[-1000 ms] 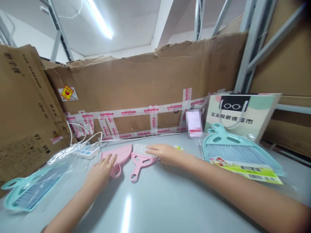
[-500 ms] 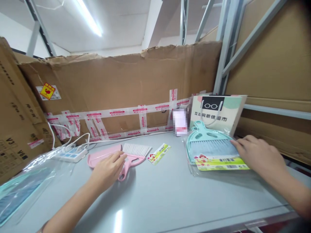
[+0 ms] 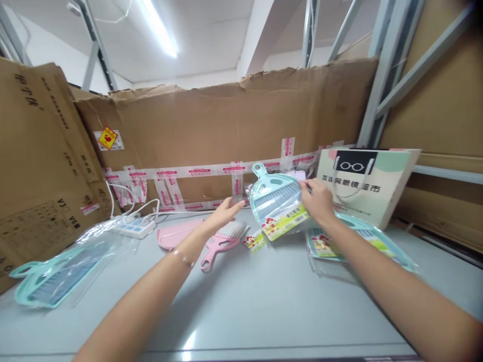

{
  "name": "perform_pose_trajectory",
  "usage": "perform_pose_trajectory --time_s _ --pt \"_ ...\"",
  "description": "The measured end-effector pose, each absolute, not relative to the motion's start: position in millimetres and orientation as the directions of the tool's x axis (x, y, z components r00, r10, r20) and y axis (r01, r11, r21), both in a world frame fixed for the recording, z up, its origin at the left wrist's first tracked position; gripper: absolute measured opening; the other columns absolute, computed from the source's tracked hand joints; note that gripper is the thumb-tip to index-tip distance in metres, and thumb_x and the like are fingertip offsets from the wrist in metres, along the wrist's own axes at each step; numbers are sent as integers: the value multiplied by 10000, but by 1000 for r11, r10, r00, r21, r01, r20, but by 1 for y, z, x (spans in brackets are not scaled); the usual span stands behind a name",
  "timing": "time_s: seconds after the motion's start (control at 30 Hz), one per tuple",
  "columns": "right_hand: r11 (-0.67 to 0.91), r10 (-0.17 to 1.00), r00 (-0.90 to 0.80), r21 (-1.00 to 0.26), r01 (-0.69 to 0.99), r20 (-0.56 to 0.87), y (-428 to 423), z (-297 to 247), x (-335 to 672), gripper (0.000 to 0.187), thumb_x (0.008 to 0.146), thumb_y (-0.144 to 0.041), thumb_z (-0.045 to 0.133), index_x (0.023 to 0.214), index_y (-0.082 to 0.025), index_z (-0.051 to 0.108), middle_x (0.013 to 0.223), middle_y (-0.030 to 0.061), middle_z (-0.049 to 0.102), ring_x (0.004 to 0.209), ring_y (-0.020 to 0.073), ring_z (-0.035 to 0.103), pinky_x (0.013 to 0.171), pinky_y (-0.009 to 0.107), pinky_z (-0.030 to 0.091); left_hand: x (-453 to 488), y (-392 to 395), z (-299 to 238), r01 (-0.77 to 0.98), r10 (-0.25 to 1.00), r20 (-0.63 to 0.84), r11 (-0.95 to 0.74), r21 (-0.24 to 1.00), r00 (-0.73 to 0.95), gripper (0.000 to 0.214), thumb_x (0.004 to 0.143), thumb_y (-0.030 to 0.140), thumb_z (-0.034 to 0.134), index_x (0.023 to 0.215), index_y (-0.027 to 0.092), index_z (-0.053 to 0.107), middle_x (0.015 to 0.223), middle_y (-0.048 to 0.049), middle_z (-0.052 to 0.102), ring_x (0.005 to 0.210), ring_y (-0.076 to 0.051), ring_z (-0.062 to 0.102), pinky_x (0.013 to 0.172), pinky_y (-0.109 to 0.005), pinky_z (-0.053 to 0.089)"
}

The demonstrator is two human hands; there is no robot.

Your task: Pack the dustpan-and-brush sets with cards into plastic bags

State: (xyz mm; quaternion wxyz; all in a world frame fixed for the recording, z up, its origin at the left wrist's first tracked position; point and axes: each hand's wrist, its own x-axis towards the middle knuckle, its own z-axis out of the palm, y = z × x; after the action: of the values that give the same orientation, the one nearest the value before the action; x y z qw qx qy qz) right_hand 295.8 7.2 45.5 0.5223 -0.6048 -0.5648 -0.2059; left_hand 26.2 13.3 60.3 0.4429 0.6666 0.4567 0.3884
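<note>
My right hand (image 3: pixel 317 201) grips the right edge of a bagged mint-green dustpan and brush set (image 3: pixel 275 196), held tilted above the table with its yellow-green label card (image 3: pixel 286 221) facing me. My left hand (image 3: pixel 225 215) reaches toward that set from the left, fingers stretched out and apart from it. Beneath the left hand lie a pink dustpan (image 3: pixel 177 235) and a pink brush (image 3: pixel 219 245) with white bristles. A loose label card (image 3: pixel 255 242) lies beside the brush. Another bagged mint set (image 3: pixel 392 246) rests under my right forearm.
At the left lies one more bagged mint set (image 3: pixel 62 276), near a white power strip (image 3: pixel 136 228) with cables. A paper bag (image 3: pixel 368 186) with a glasses print stands at the back right. A large cardboard sheet (image 3: pixel 226 125) walls off the table's (image 3: pixel 241 306) rear.
My right hand has lifted the top mint set and carried it left, uncovering another set below. My left hand has left the pink brush and moved up and right. The view has shifted.
</note>
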Motion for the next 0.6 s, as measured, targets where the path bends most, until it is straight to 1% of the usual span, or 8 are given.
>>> perform_pose_trajectory --time_s 0.07,0.13,0.2,0.3,0.37,0.43,0.53,0.6 --pt "300 419 286 -428 852 862 26 38 277 254 826 -301 417 742 -167 615 763 76 603 740 195 541 686 304 407 45 36 56 43 950 17 -32 999 312 561 635 490 673 1086 182 543 1134 -138 584 941 -226 577 733 -313 453" --pt "372 411 295 -454 809 863 36 32 267 264 836 -313 409 779 -175 627 772 67 599 755 192 545 708 315 419 60 52 51 -135 930 0 54 989 368 474 606 466 701 962 176 582 977 -93 630 829 -190 590 714 -309 445" --pt "368 385 318 -460 808 866 36 32 264 259 825 -346 442 842 -179 639 822 75 595 818 209 543 764 354 418 70 59 45 -286 941 98 -1 958 323 388 595 422 718 859 169 587 847 -43 622 732 -148 574 688 -285 437" --pt "362 297 365 -457 812 883 27 36 262 319 755 -421 548 936 -168 617 959 109 574 949 248 510 851 423 390 75 60 41 -411 955 294 -257 875 28 279 634 358 694 788 160 573 780 -7 583 703 -111 540 684 -243 422" --pt "453 398 372 -532 715 839 20 38 256 315 735 -439 568 887 -165 603 909 98 590 884 230 537 823 415 418 72 57 41 -417 924 347 -381 825 -158 225 674 328 659 794 160 569 803 -6 574 731 -103 533 695 -230 419" --pt "515 606 351 -688 512 714 16 38 246 279 717 -435 584 818 -175 587 787 57 609 742 191 565 751 379 458 67 50 41 -434 902 342 -427 793 -264 195 700 309 632 805 163 559 826 -5 569 743 -98 533 697 -225 424" --pt "429 812 395 -898 95 429 18 33 226 299 624 -388 675 803 -193 536 700 9 615 641 158 580 676 339 489 66 37 40 -532 932 254 -357 768 -258 190 717 324 609 805 175 530 793 13 554 665 -84 525 630 -222 435" --pt "324 892 384 -930 -172 240 20 30 213 337 573 -320 722 793 -211 490 650 -24 611 609 147 588 632 319 503 69 30 40 -575 956 208 -290 765 -205 187 722 333 599 786 178 517 748 25 542 601 -73 509 573 -209 428"
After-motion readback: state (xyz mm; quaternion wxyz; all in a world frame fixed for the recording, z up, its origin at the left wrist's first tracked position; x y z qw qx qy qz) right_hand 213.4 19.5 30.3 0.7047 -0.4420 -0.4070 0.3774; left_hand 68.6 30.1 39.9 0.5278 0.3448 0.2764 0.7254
